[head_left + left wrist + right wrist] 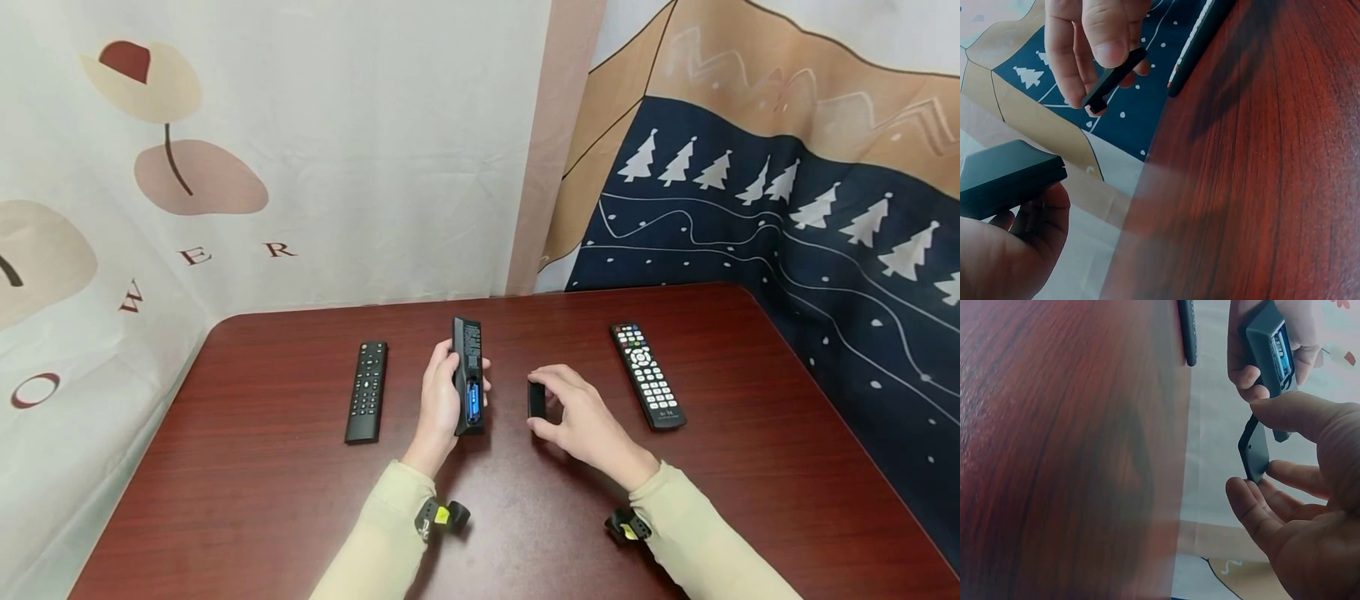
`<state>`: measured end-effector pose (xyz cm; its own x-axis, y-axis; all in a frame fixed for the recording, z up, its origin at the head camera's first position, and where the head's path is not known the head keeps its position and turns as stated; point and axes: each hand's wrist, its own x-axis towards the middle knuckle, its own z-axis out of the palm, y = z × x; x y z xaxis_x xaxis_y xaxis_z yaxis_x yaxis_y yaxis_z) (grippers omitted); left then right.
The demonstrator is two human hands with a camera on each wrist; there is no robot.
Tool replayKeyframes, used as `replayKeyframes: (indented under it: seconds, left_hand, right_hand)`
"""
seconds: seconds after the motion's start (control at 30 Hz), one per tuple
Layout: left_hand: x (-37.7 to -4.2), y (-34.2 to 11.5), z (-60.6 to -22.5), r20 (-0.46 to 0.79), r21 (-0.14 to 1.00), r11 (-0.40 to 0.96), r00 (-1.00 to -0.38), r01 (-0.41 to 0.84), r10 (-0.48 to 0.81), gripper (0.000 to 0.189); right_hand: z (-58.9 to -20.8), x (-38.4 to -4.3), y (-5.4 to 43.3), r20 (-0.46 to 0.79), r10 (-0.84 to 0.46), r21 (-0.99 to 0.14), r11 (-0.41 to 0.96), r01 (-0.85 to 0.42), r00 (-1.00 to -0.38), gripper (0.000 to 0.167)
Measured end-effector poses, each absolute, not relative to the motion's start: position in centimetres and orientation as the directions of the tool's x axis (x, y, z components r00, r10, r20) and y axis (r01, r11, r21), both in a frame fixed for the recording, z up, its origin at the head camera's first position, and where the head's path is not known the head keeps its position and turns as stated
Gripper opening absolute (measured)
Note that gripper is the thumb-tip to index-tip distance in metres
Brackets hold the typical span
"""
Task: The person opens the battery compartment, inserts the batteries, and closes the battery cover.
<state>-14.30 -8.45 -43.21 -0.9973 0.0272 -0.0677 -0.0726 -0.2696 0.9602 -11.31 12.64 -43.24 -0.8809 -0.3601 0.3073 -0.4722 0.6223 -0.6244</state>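
Observation:
My left hand grips a black remote control above the table, its back turned partly toward me. The battery compartment of that remote is uncovered, and blue batteries show inside; the right wrist view shows the same batteries. To the right, my right hand pinches a small black battery cover between thumb and fingertips. In the right wrist view the cover is held by its two ends. A gap separates the cover from the remote in the head view.
A slim black remote lies on the dark red wooden table to the left. Another black remote with white buttons lies to the right. Printed cloths hang behind the table. Each wrist wears a small camera.

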Motion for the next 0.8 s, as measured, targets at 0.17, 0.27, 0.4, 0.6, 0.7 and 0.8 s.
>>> replayKeyframes:
  seconds: [0.17,0.27,0.4,0.6,0.7,0.8]
  left_hand:
    - [-14.3,-8.4,-43.2,-0.066,0.958,-0.277,-0.997,-0.072,0.032,0.04]
    - [-14.3,-8.4,-43.2,-0.064,0.958,-0.278,-0.997,-0.07,0.03,0.04]
    - [-14.3,-8.3,-43.1,-0.064,0.956,-0.283,-0.998,-0.069,0.029,0.04]
    - [-14.3,-8.2,-43.1,-0.06,0.956,-0.284,-0.998,-0.067,0.033,0.04]
    - [-14.3,-8.2,-43.2,-0.055,0.958,-0.281,-0.998,-0.062,0.033,0.039]
    - [-14.4,-8.2,-43.3,-0.052,0.958,-0.28,-0.998,-0.059,0.032,0.039]
  right_hand:
    - [-43.3,-11.4,12.3,0.342,-0.367,-0.619,0.605,-0.501,-0.865,0.056]
    - [-43.3,-11.4,12.1,0.354,-0.368,-0.627,0.589,-0.51,-0.86,0.057]
    - [-43.3,-11.3,11.8,0.369,-0.373,-0.629,0.574,-0.524,-0.851,0.056]
    - [-43.5,-11.2,11.1,0.392,-0.381,-0.632,0.55,-0.546,-0.837,0.055]
    - [-43.7,-11.2,10.8,0.435,-0.38,-0.635,0.513,-0.577,-0.816,0.055]
    - [-43.7,-11.1,10.5,0.463,-0.377,-0.636,0.489,-0.596,-0.803,0.055]
